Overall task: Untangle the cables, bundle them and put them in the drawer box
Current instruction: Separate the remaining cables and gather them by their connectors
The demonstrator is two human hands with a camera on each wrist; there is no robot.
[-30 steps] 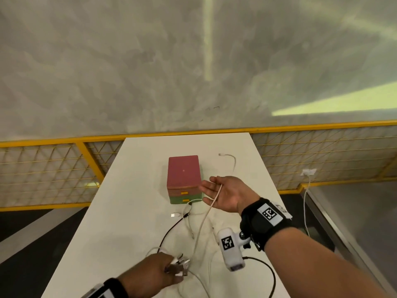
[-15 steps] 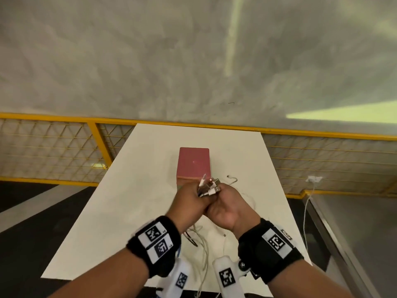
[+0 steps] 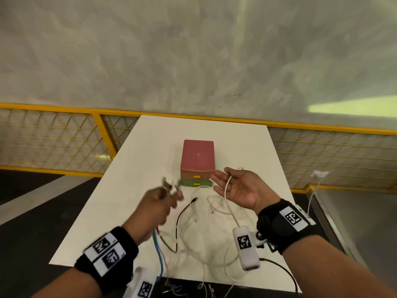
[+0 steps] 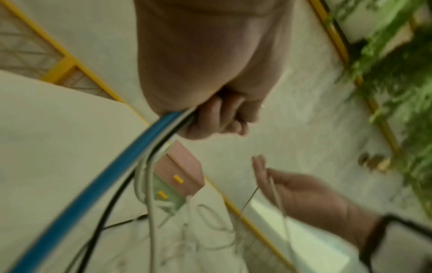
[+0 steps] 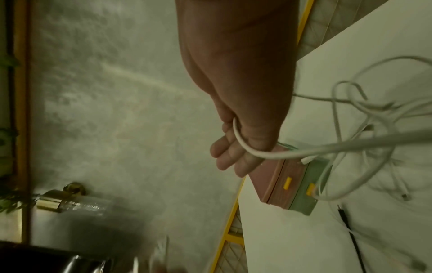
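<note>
The drawer box [image 3: 197, 162], pink on top with a green lower drawer and yellow handles, stands mid-table; it also shows as the drawer box [image 4: 180, 173] and the drawer box [image 5: 287, 186]. My left hand [image 3: 161, 203], blurred, grips a bunch of cable ends with the plugs [image 3: 169, 186] sticking up. The blue cable [image 4: 112, 181] and black and white ones run out of its fist. My right hand [image 3: 234, 188] is held palm up beside the box, fingers straight, with a white cable [image 3: 227, 190] draped across it. In the right wrist view the white cable [image 5: 243, 146] loops over the hand. Loose white cables [image 3: 214, 205] and a black cable [image 3: 182, 211] lie tangled below.
The white table [image 3: 139, 168] is narrow, its near edge right under my wrists, and some cables hang over it. A yellow mesh fence [image 3: 64, 143] runs behind and beside it. A wall socket [image 3: 320, 174] with a white lead sits at the right.
My hands, joined over the plug ends half a second ago, have parted. The left moved down-left with the plugs; the right swung right and opened with the white cable across it.
</note>
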